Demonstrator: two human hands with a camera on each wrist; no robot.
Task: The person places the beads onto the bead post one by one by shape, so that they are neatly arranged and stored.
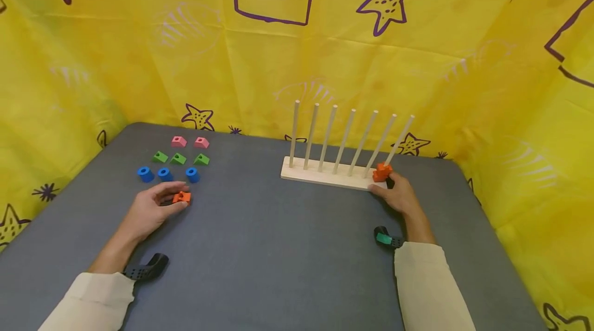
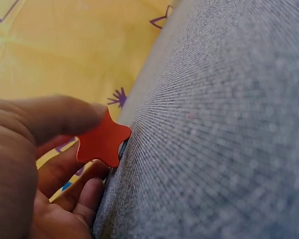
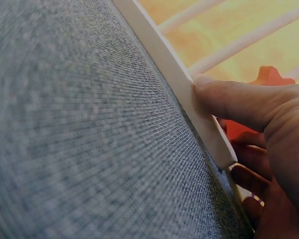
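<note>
My left hand (image 1: 150,208) pinches an orange star-shaped block (image 1: 182,197) close to the grey table, left of the middle. In the left wrist view, the thumb lies against the star's face (image 2: 103,142) and the other fingers are behind it. On the right, my right hand (image 1: 396,193) holds the end of a wooden peg rack (image 1: 331,176). The thumb presses the rack's front edge, and the fingers are partly hidden behind its end. Orange star pieces (image 1: 382,171) sit low on the rightmost peg, beside that hand; their exact number is hard to tell.
Blue cylinders (image 1: 164,174), green triangular blocks (image 1: 178,159) and pink blocks (image 1: 201,143) lie in rows beyond my left hand. Several tall pegs (image 1: 326,137) rise from the rack. A yellow patterned cloth (image 1: 260,73) hangs behind the table (image 1: 278,248).
</note>
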